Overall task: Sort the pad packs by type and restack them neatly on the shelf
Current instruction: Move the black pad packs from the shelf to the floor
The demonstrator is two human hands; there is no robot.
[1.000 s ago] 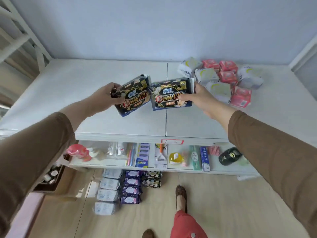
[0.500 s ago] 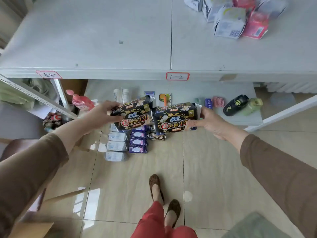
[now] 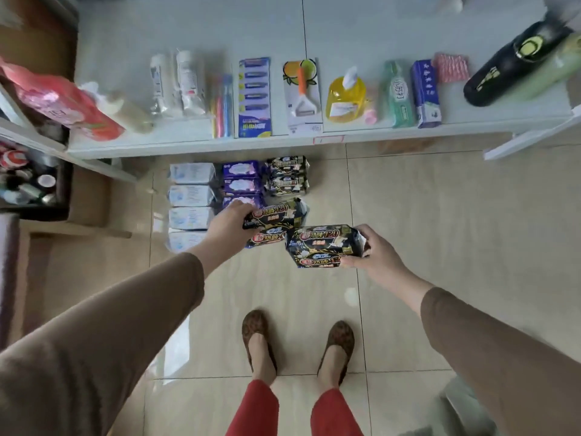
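Observation:
My left hand (image 3: pixel 229 222) grips black pad packs (image 3: pixel 273 222) low over the tiled floor. My right hand (image 3: pixel 375 253) grips more black pad packs (image 3: pixel 323 246) just to their right, the two bundles close together. On the floor below stand sorted rows: white packs (image 3: pixel 191 196) at the left, purple packs (image 3: pixel 241 180) in the middle, black packs (image 3: pixel 287 175) at the right. The packs in my left hand hang just in front of that black row.
A low white shelf (image 3: pixel 201 143) above the rows holds toothbrushes, a peeler card, a yellow soap bottle (image 3: pixel 345 96), toothpaste boxes and a black flask (image 3: pixel 512 61). A dark crate of bottles (image 3: pixel 28 184) sits at the left. My feet (image 3: pixel 298 344) stand behind on the tiles.
My view has tilted down from the top shelf to the floor. Both hands have carried the black packs down from shelf height to just above the rows on the floor.

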